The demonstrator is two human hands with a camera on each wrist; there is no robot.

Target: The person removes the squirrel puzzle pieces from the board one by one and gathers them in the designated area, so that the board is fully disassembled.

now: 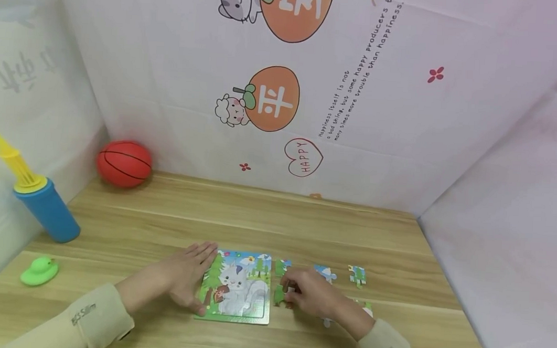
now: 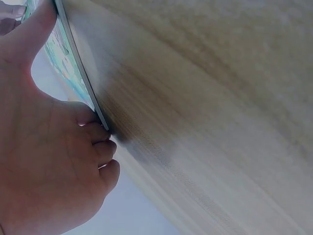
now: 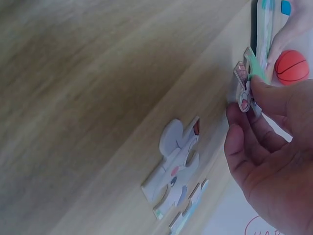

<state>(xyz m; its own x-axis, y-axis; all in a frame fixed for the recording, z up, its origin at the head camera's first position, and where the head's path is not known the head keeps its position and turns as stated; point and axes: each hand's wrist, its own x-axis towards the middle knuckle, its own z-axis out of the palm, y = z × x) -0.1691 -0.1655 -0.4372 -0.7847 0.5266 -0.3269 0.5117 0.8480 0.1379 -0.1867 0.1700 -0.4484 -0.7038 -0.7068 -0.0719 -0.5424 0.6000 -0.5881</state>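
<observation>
A square jigsaw board (image 1: 235, 318) with a grey squirrel picture lies flat on the table. My left hand (image 1: 185, 277) rests along its left edge, fingers fairly straight and thumb at the near corner; in the left wrist view the fingertips touch the board's side. Just right of the board, my right hand (image 1: 312, 294) pinches a jigsaw piece (image 3: 244, 101) between thumb and fingers. A green part (image 1: 279, 295) shows at those fingertips in the head view. Beyond that hand lies a blue-and-green piece (image 1: 282, 267). A squirrel-face piece (image 3: 171, 169) lies near the right palm.
More jigsaw pieces lie to the right, one at the far right (image 1: 357, 275) and others partly under the right forearm. At left stand a blue-and-yellow hand pump (image 1: 51, 212) and a green toy duck (image 1: 39, 271). A red ball (image 1: 124, 164) sits in the back corner, against the printed cloth wall.
</observation>
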